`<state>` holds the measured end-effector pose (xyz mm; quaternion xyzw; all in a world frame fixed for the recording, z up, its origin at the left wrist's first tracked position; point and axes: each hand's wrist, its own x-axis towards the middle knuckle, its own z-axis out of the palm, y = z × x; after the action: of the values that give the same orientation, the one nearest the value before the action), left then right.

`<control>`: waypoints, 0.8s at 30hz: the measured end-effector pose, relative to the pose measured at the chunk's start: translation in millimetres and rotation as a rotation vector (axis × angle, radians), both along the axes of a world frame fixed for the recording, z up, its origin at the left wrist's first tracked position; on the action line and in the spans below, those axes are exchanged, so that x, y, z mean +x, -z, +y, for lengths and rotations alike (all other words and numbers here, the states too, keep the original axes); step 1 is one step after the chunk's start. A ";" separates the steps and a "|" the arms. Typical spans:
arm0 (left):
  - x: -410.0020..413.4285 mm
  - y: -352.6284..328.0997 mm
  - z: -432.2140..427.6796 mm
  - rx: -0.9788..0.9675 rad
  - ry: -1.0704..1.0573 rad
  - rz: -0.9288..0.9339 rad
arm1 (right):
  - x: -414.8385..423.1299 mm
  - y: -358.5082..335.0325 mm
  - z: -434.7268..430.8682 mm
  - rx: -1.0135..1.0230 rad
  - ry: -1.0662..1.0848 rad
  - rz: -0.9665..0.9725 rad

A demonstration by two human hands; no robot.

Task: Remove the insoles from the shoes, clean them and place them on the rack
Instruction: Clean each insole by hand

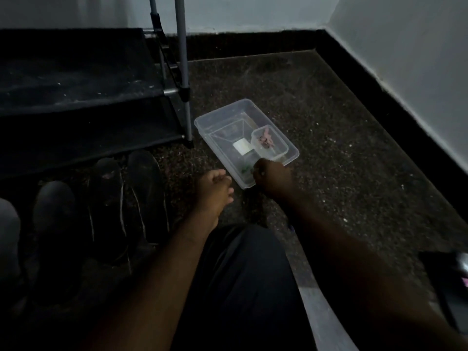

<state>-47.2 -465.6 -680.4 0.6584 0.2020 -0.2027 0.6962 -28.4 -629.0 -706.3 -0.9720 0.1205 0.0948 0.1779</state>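
Early stage: shoes point(141, 198) sit at 8 o'clock on the floor below the rack point(76, 97), no insoles visibly out. Right hand point(272, 178) dips into the centre tub point(222, 117); its grip is hidden, possibly on something green. Left hand point(215, 188) has its fingers point(228, 191) loosely curled, empty.

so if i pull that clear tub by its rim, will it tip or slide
The clear tub looks thin-walled and holds little, so probably light, flexing at the rim. Low and wide, it should slide rather than tip; the small container inside may shift.
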 end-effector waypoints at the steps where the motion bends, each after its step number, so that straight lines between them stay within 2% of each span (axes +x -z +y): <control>1: 2.9 3.2 -1.3 0.047 0.061 -0.025 | -3.0 2.8 -1.9 0.003 -0.018 0.009; 3: 7.2 8.4 -2.8 0.162 0.206 -0.109 | -9.2 9.2 -5.4 0.023 -0.062 0.006; 7: 11.1 19.1 -0.5 0.583 0.583 -0.402 | -26.4 18.8 -10.3 0.039 -0.129 -0.053; 10: 7.2 25.0 4.2 0.728 0.735 -0.529 | -42.5 26.4 -15.2 0.055 -0.141 -0.117; 14: -2.7 32.5 7.7 0.757 0.814 -0.590 | -66.5 31.5 -22.2 0.101 -0.149 -0.166; 21: -6.7 30.3 9.6 0.707 0.768 -0.498 | -94.8 14.6 -19.0 0.203 -0.068 -0.185; 24: -8.6 23.9 1.7 0.610 0.678 -0.435 | -94.4 5.0 -20.8 0.318 0.197 -0.227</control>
<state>-55.8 -463.9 -704.4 0.8874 -0.1228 -0.2074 0.3930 -122.8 -649.9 -711.4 -0.9197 0.1778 -0.0155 0.3498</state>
